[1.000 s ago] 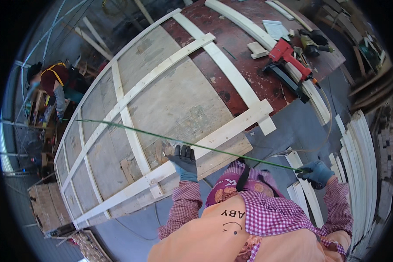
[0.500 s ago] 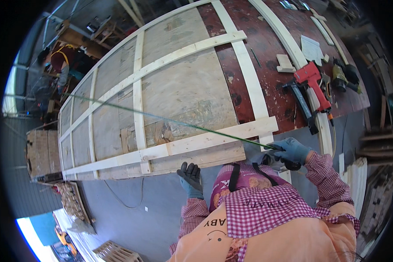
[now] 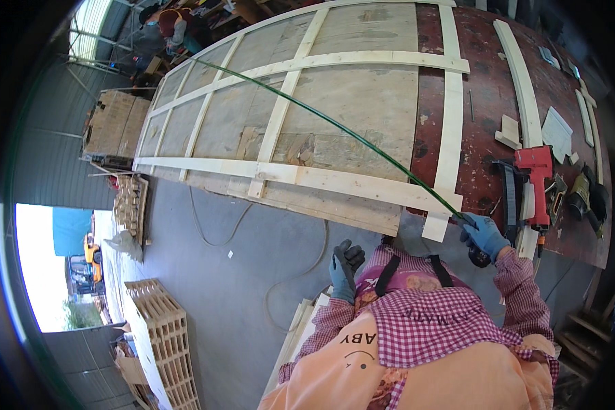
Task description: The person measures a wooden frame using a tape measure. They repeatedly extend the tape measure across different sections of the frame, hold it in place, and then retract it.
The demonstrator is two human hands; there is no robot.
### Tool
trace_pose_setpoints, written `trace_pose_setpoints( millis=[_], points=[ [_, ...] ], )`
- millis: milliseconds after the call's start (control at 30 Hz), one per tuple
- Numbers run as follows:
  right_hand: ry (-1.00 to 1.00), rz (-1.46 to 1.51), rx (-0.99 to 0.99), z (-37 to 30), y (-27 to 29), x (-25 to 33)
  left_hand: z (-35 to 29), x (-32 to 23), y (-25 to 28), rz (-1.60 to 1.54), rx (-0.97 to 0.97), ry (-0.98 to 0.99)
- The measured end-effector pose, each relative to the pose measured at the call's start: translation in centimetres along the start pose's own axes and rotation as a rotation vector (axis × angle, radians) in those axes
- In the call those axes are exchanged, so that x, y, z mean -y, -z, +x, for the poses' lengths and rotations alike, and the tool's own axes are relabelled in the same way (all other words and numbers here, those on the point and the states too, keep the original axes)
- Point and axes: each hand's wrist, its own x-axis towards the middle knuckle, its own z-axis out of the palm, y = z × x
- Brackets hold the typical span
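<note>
My right hand, in a blue-grey glove, is closed around a tape measure with a dark rounded case. From this hand its long green blade stretches to the far left, crossing above a frame of pale wooden slats. The blade's tip is too small to make out. Just below the frame's near corner, my left hand is raised in front of my apron, fingers apart and slightly bent, with nothing visible in it. The slats lie crosswise over worn plywood sheets.
On the red-brown tabletop rest a red nail gun, a loose beam, wood offcuts, a paper sheet and a dark-green tool. A hose trails on the floor. Another person bends at the far left.
My view has swung left, so the frame appears farther right. The tape blade remains stretched across it from my right hand. My left hand's fingers have bent a little.
</note>
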Motion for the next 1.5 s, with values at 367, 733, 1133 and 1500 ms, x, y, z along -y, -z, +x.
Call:
trace_pose_setpoints(
  millis=[367, 733, 1133, 1500],
  points=[
    [-0.025, 0.066, -0.064, 3.0, 0.8, -4.5, 0.1, 4.3, 2.2, -0.068, -0.039, 0.058],
    [0.039, -0.073, 0.013, 3.7, 0.1, -4.3, -0.1, 6.5, 0.1, -0.032, 0.064, 0.042],
    [0.304, -0.256, -0.194, 4.8, 1.5, -8.9, 1.5, 9.8, 1.2, -0.006, 0.064, 0.264],
    [-0.183, -0.104, -0.060, 4.7, 3.7, -12.9, 4.1, 9.3, -4.2, 0.424, 0.281, 0.194]
  ],
)
